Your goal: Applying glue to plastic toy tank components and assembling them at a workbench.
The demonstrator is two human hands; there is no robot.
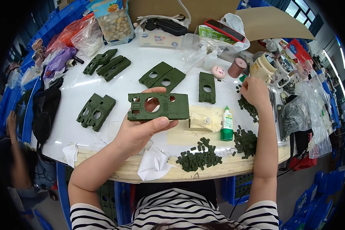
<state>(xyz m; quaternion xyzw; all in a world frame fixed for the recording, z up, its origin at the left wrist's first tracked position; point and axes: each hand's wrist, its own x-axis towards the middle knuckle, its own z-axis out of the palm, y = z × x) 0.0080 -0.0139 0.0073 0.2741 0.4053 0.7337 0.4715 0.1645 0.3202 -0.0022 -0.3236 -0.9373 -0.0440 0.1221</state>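
My left hand (pixel 149 126) grips a dark green model tank hull plate (pixel 170 107), thumb along its near edge and fingers beneath. The plate has a large round hole and smaller square ones. My right hand (pixel 255 92) is at the right of the table with its fingers curled closed, beside a pile of small green parts (pixel 249 109); its fingertips are hidden, so what it holds cannot be made out. Between the hands lie a glue bottle (pixel 227 124) with a green cap and a tape-covered beige block (pixel 206 119). Nearer the edge are more small green parts (pixel 198 158).
Similar hull plates lie in pairs (pixel 96 111) at left and farther back (pixel 163 76), with a single plate (pixel 207 88) right of centre. A crumpled tissue (pixel 154 164) lies by the front edge. Mugs (pixel 262 68), a dark pink cylinder (pixel 237 68) and plastic bags (pixel 304 111) crowd the right.
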